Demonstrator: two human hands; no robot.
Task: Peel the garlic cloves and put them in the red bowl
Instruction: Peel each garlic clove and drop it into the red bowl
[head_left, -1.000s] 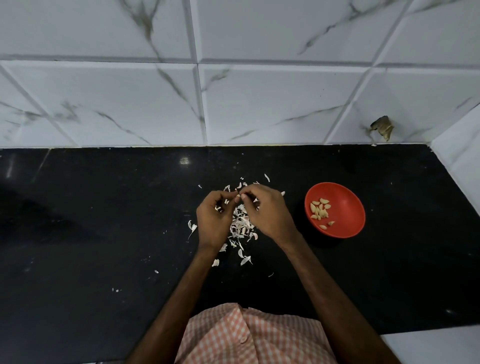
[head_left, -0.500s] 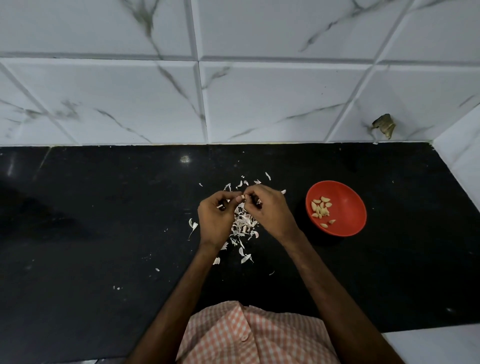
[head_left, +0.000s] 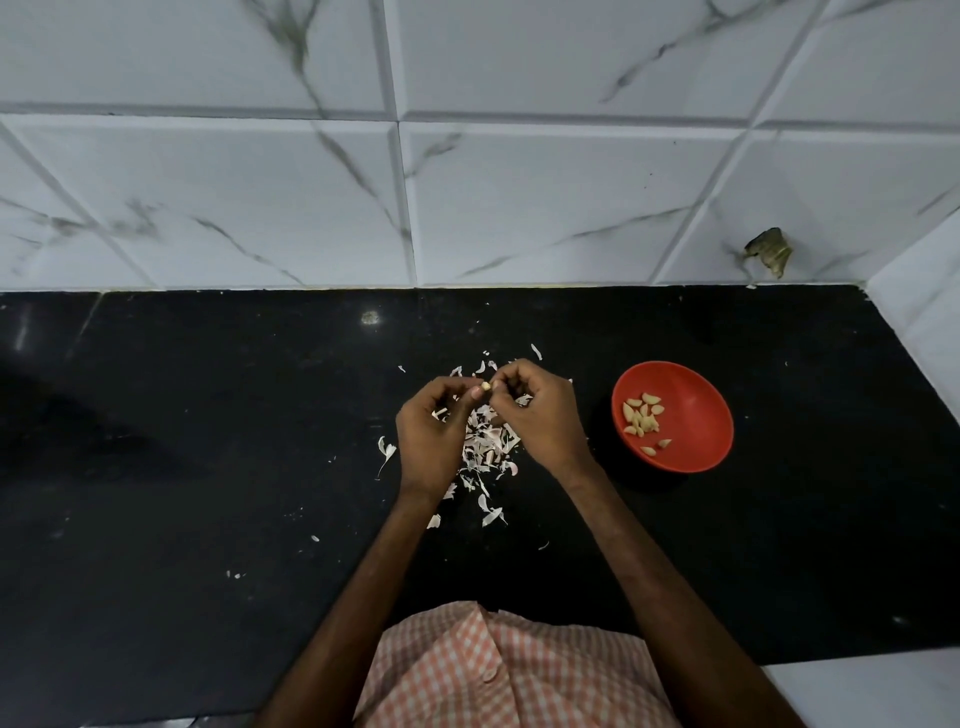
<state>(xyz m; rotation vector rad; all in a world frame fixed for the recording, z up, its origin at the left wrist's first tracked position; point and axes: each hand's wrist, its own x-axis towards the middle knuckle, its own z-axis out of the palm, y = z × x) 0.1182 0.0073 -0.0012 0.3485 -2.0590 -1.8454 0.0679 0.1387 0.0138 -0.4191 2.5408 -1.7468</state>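
A small pale garlic clove (head_left: 485, 386) shows between my fingertips, above the black counter (head_left: 208, 441). My left hand (head_left: 434, 431) pinches it from the left and my right hand (head_left: 540, 415) pinches it from the right, fingers of both curled. Most of the clove is hidden by the fingers. A pile of white and pinkish garlic skins (head_left: 485, 447) lies under and between my hands. The red bowl (head_left: 691, 452) stands to the right of my right hand, with several peeled cloves (head_left: 643, 415) in it.
A white marble-patterned tiled wall (head_left: 467, 197) runs along the back of the counter, and a side wall (head_left: 924, 312) closes the right end. A torn dark scrap (head_left: 769, 249) sticks on the wall at the right. Loose skin bits (head_left: 385, 451) lie scattered on the counter.
Both hands stay at the same spot over the skins. Their fingertips have worked at the clove, and its pale tip now shows between them.
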